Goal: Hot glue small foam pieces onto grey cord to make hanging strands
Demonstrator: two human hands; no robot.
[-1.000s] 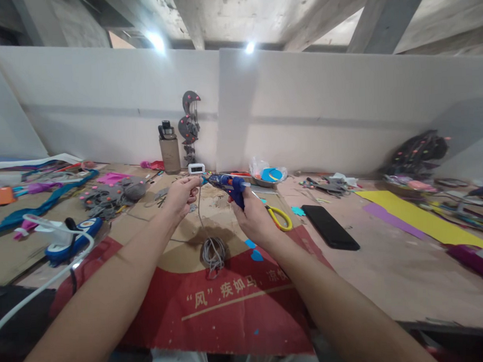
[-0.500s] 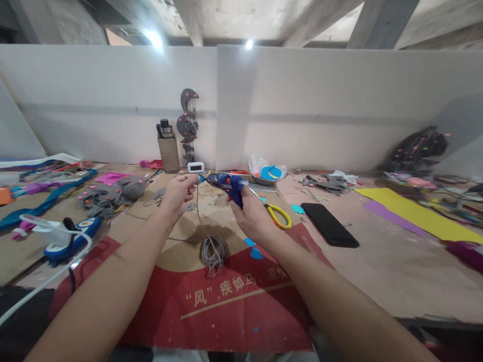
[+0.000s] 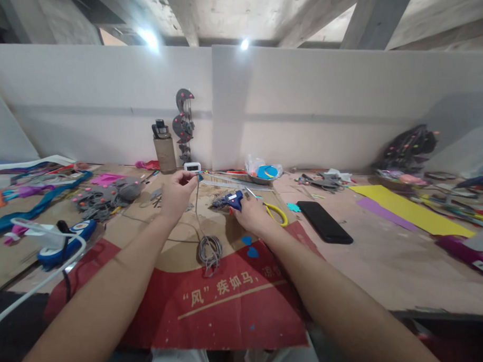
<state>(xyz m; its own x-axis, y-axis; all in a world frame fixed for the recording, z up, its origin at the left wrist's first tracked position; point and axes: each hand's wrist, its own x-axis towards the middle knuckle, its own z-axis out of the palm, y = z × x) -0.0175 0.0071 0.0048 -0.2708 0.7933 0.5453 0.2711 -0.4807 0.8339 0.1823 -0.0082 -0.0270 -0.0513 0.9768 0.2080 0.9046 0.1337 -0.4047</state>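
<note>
My left hand is closed in a pinch on a small blue piece, with a grey cord hanging below it. That cord runs down to a coiled bundle on the red and brown cardboard. Lower and to the right, my right hand grips a blue hot glue gun, its nozzle end pointing left near the board. Yellow-handled scissors lie just right of that hand. Two blue heart-shaped cutouts rest between the coil and my right forearm.
A black phone lies at the right, with yellow paper beyond it. A bottle and a small white clock stand by the wall. At left are a blue power strip and grey felt pieces.
My right hand has lowered the glue gun away from the blue piece, down toward the board. My left hand stays raised with its pinch. The view has shifted slightly.
</note>
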